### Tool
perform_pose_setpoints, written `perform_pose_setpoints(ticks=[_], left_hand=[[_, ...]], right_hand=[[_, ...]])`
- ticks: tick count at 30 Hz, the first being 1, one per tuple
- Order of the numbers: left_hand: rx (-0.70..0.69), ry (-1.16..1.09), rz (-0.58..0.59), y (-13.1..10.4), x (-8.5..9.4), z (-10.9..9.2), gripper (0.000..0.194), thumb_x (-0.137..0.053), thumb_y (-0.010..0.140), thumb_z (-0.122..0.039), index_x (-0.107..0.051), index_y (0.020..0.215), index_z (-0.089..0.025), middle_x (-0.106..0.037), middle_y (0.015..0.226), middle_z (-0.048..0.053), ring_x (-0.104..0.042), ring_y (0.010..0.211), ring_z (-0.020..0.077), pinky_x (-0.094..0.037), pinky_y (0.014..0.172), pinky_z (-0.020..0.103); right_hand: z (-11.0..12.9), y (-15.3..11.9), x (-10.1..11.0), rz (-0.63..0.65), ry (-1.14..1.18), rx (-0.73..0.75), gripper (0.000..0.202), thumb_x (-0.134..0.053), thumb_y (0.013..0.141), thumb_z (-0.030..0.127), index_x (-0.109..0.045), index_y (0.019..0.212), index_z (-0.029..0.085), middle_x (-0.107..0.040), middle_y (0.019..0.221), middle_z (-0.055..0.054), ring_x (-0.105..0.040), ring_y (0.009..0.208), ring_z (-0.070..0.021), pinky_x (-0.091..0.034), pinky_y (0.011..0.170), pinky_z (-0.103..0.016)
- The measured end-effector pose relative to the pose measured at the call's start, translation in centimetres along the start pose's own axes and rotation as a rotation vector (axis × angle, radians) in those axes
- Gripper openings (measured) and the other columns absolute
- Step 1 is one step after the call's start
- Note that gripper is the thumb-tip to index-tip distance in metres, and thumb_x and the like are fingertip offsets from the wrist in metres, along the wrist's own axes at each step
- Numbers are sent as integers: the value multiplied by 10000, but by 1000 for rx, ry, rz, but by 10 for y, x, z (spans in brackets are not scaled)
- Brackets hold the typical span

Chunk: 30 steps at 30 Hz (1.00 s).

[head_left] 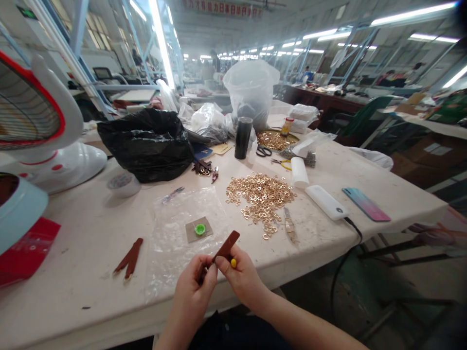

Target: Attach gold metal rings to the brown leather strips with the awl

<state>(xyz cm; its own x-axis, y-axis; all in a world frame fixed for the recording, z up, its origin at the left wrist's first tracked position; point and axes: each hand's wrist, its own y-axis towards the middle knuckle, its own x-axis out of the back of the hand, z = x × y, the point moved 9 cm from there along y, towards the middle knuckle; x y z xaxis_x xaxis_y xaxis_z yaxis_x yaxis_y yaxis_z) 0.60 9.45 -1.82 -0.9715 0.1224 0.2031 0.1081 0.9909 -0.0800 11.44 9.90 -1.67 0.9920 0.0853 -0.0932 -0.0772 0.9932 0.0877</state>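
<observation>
Both hands meet at the table's front edge around a brown leather strap. My left hand is closed on its lower part, thumb pressed on top. My right hand pinches the same strap from the other side. A small yellow tip sticks out between the right fingers; the rest of that object is hidden. Ahead of the hands, a green cap-like dish sits on a small grey-brown card over a clear plastic sheet. More brown straps with metal rings at their ends lie to the left.
A heap of gold-coloured metal rings spreads ahead. Behind it stand a dark cylinder, scissors and yellow-handled pliers. A white power bank with a cable and a phone lie right. A black bag and fan stand left.
</observation>
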Motion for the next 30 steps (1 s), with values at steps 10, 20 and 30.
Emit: perform_pose_setpoints(ticks=[10, 20, 30], left_hand=[[35, -15, 3, 4, -3, -3, 133, -530, 744, -305, -539, 686, -185, -449, 552, -54, -391, 492, 104, -331, 463, 220], [90, -125, -140, 3, 14, -2, 168, -557, 730, -343, -521, 668, -191, -365, 498, -83, -293, 435, 75, -228, 410, 204], [144, -297, -317, 7, 58, 22, 244, -597, 723, -406, -513, 731, -177, -366, 468, -100, -285, 402, 49, -205, 394, 167]], right_hand=[[2, 1, -1, 7, 31, 8, 190, -490, 847, 348, -563, 880, 176, -580, 794, -28, -532, 760, -165, -445, 710, -283], [9, 23, 27, -86, -95, 44, 357, -378, 891, 434, -500, 673, 179, -471, 615, 18, -440, 592, -118, -357, 562, -240], [12, 70, 25, -190, 7, 110, 323, -458, 845, 476, -495, 698, 190, -546, 599, 23, -460, 536, -107, -370, 539, -233]])
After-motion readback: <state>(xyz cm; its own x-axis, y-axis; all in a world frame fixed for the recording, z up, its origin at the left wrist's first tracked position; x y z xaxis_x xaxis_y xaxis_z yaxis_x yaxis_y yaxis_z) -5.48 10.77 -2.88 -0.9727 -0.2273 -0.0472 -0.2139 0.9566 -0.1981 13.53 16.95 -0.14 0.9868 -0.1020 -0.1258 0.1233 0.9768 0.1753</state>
